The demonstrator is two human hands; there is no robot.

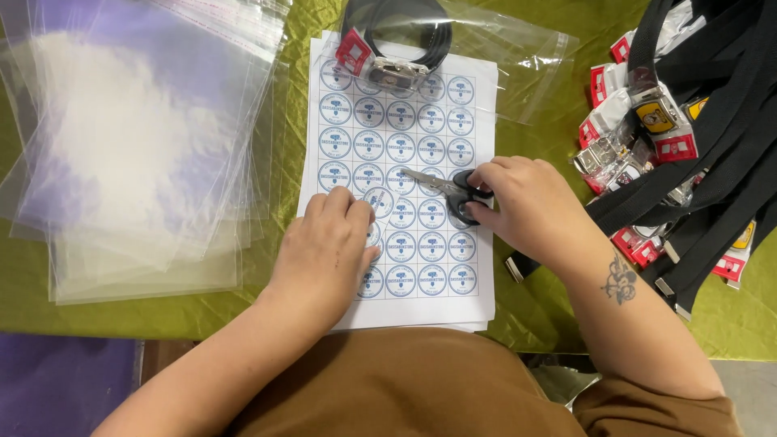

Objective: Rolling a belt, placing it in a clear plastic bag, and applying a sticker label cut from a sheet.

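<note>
A white sheet of round blue-and-white stickers (421, 113) lies on the green cloth in front of me. My left hand (328, 243) rests on the sheet's lower left, its fingertips pinching one round sticker (379, 201) that is lifted off the sheet. My right hand (526, 206) grips small black-handled scissors (449, 186), whose blades point left toward that sticker.
A stack of clear plastic bags (137, 146) lies at the left. A coiled black belt (396, 48) sits in a clear bag at the sheet's top. A pile of black belts with buckles and red-white tags (688, 137) fills the right side. The table's near edge (97, 336) runs below.
</note>
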